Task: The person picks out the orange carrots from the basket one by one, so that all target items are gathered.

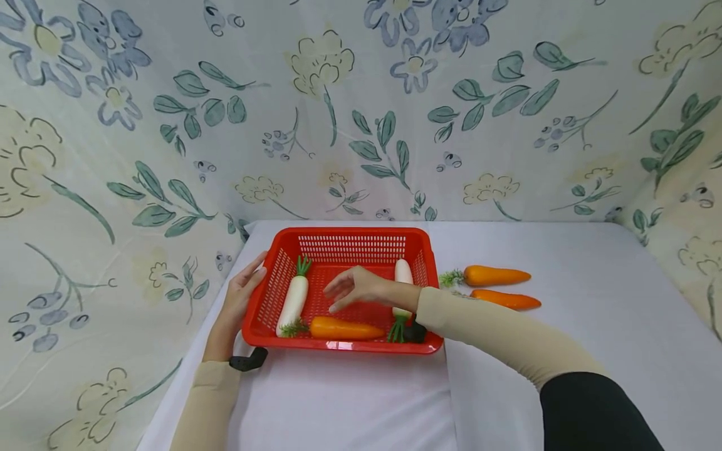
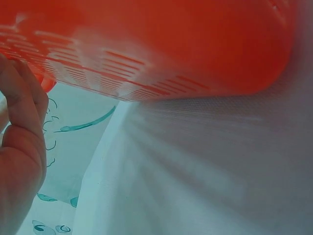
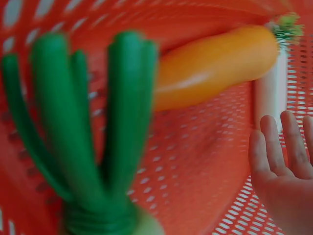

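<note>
A red plastic basket [image 1: 344, 346] stands on the white-covered table. My left hand [image 1: 239, 294] grips its left rim, with bent fingers [image 2: 22, 93] against the outer side in the left wrist view. Over the middle of the basket hovers my right hand [image 1: 358, 288], its fingers loosely spread and holding nothing. Inside, a white radish [image 1: 294, 304] lies along the left wall and a carrot [image 1: 344, 328] along the front. Another white radish [image 1: 403, 272] lies at the right, partly hidden by my right wrist; its green stalks [image 3: 127, 93] loom close in the right wrist view.
Two carrots [image 1: 496, 275] lie on the table right of the basket, the nearer one [image 1: 507, 299] partly covered by my right sleeve. A floral cloth [image 1: 361, 125] hangs behind the table and along the left side.
</note>
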Action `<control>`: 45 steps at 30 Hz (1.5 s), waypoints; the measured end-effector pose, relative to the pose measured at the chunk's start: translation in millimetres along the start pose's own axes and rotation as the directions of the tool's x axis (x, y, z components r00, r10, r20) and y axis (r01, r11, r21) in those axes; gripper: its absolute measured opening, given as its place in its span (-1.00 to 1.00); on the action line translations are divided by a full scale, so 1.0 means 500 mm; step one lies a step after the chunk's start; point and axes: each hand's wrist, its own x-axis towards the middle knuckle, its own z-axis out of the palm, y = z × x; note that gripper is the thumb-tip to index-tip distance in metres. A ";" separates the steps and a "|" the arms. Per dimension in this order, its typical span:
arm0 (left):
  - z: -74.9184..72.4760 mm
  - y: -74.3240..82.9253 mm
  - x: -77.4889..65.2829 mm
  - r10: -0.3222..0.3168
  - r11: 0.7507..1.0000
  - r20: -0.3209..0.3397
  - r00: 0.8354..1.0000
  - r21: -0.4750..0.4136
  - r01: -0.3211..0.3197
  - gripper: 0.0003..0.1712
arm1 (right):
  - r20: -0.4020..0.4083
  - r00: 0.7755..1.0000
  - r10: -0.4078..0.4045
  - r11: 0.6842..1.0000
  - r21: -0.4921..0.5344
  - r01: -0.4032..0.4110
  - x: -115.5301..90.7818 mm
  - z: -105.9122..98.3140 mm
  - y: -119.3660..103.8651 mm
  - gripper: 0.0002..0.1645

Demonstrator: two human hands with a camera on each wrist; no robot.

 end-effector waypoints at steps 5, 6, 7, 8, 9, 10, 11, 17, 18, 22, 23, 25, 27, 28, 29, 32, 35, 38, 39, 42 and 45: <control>-0.001 -0.001 0.001 0.002 1.000 0.005 1.000 0.001 -0.002 -0.36 | 0.015 0.999 0.038 0.998 -0.042 -0.037 0.009 0.005 0.018 -0.49; -0.001 -0.001 0.001 0.006 1.000 0.007 1.000 0.002 -0.006 -0.36 | 0.025 0.999 0.035 0.998 -0.048 -0.034 0.010 0.006 0.020 -0.50; -0.001 0.000 0.002 0.008 1.000 0.006 1.000 0.001 -0.008 -0.36 | 0.035 0.999 0.033 0.998 -0.052 -0.032 0.011 0.007 0.022 -0.50; -0.001 0.000 0.002 0.009 1.000 0.007 1.000 0.000 -0.009 -0.36 | 0.044 0.999 0.029 0.998 -0.057 -0.027 0.012 0.008 0.023 -0.51; -0.001 0.001 0.001 0.011 1.000 0.008 1.000 -0.002 -0.011 -0.36 | 0.052 0.998 0.027 0.998 -0.060 -0.024 0.013 0.009 0.024 -0.51; -0.001 0.002 0.002 0.009 1.000 0.008 1.000 -0.005 -0.009 -0.36 | 0.058 0.998 0.024 0.997 -0.068 -0.020 0.014 0.010 0.025 -0.51; 0.000 0.003 0.001 0.007 1.000 0.007 1.000 -0.007 -0.007 -0.36 | 0.062 0.998 0.026 0.997 -0.072 -0.021 0.014 0.011 0.025 -0.51; 0.000 0.004 0.001 -0.022 1.000 0.005 1.000 -0.017 0.022 -0.35 | 0.099 0.994 0.053 0.996 -0.072 -0.046 0.013 0.017 0.025 -0.52; 0.000 0.004 0.001 -0.022 1.000 0.005 1.000 -0.016 0.022 -0.35 | 0.108 0.993 0.052 0.996 -0.073 -0.045 0.013 0.018 0.025 -0.53; 0.000 0.003 0.001 -0.008 1.000 0.005 1.000 -0.009 0.008 -0.36 | 0.131 0.990 0.057 0.996 -0.080 -0.047 0.013 0.021 0.028 -0.54; 0.000 0.002 0.001 -0.005 1.000 0.008 1.000 -0.007 0.005 -0.36 | 0.132 0.989 0.060 0.996 -0.080 -0.050 0.014 0.021 0.030 -0.54; 0.001 0.002 0.001 -0.002 1.000 0.012 1.000 -0.005 0.002 -0.36 | 0.137 0.988 0.075 0.995 -0.079 -0.065 0.015 0.022 0.032 -0.54; 0.001 0.001 0.001 0.000 1.000 0.004 1.000 -0.004 0.000 -0.37 | 0.144 0.985 0.092 0.992 -0.100 -0.078 0.016 0.022 0.034 -0.54; 0.002 0.001 0.001 0.001 1.000 0.001 1.000 0.000 -0.001 -0.37 | 0.150 0.983 0.101 0.989 -0.121 -0.083 0.016 0.022 0.035 -0.54; 0.002 0.001 0.001 0.000 1.000 0.000 1.000 0.002 0.000 -0.37 | 0.158 0.981 0.108 0.986 -0.142 -0.085 0.016 0.021 0.035 -0.55; 0.004 0.002 0.000 -0.005 1.000 -0.013 1.000 0.012 0.005 -0.36 | 0.183 0.975 0.124 0.977 -0.193 -0.088 0.015 0.020 0.035 -0.54; 0.004 0.004 -0.001 -0.013 1.000 -0.006 1.000 0.021 0.013 -0.34 | 0.200 0.971 0.132 0.976 -0.195 -0.093 0.014 0.021 0.033 -0.53; 0.004 0.004 -0.003 -0.014 1.000 -0.006 1.000 0.009 0.014 -0.35 | 0.205 0.970 0.131 0.979 -0.179 -0.095 0.013 0.022 0.033 -0.52; 0.003 0.004 -0.003 -0.013 1.000 -0.004 1.000 0.005 0.013 -0.36 | 0.205 0.970 0.130 0.980 -0.176 -0.094 0.013 0.023 0.033 -0.53; 0.004 0.004 -0.004 -0.012 1.000 -0.010 1.000 0.000 0.012 -0.37 | 0.203 0.970 0.130 0.981 -0.169 -0.096 0.014 0.025 0.034 -0.53; 0.004 0.005 -0.004 -0.011 1.000 -0.006 1.000 0.007 0.011 -0.36 | 0.204 0.970 0.132 0.980 -0.171 -0.097 0.013 0.024 0.033 -0.54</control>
